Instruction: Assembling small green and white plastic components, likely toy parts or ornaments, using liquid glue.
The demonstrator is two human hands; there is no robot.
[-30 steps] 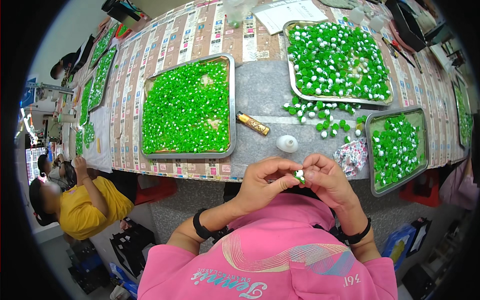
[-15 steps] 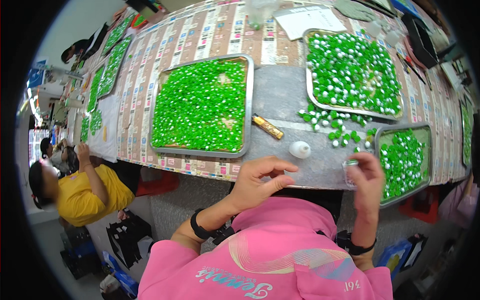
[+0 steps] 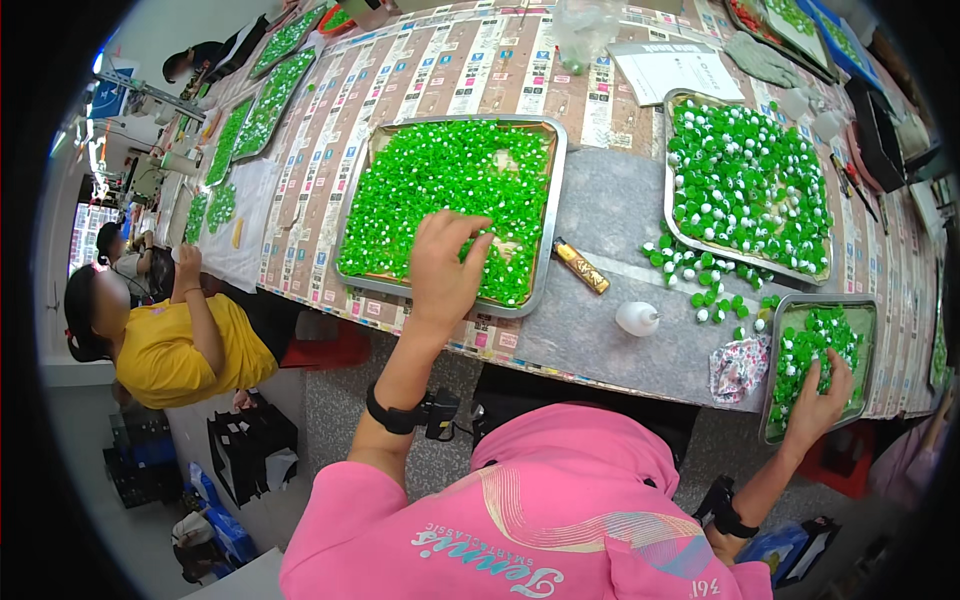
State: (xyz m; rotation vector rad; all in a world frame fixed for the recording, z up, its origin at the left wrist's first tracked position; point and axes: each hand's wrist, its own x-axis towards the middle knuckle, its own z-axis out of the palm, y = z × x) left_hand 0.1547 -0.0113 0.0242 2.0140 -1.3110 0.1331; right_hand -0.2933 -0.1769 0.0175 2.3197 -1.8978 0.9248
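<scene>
My left hand (image 3: 447, 268) is over the near edge of a large metal tray (image 3: 556, 190) full of small green pieces with white dots (image 3: 430, 165). Its thumb and forefinger are bent, their tips a little apart, with nothing visible between them. On the right, my right hand (image 3: 818, 405) reaches into a smaller metal tray (image 3: 770, 400) of green-and-white pieces (image 3: 822, 340). Its fingers are spread among them, and I make out nothing held. A crumpled patterned cloth (image 3: 738, 368) lies beside this tray. Between my hands stands a white squeeze bottle (image 3: 637, 319).
Another metal tray (image 3: 668, 190) of green-and-white balls is at the far right, with loose balls (image 3: 700, 270) spilled before it. A yellow-and-black tube (image 3: 582, 266) lies by the large tray. Beyond are papers (image 3: 672, 72) and a grey glove (image 3: 765, 60). A person in yellow (image 3: 200, 355) sits left.
My left hand has moved left and forward over the large tray. My right hand has moved right into the small tray, and the small green piece at its fingertips no longer shows. The view has shifted.
</scene>
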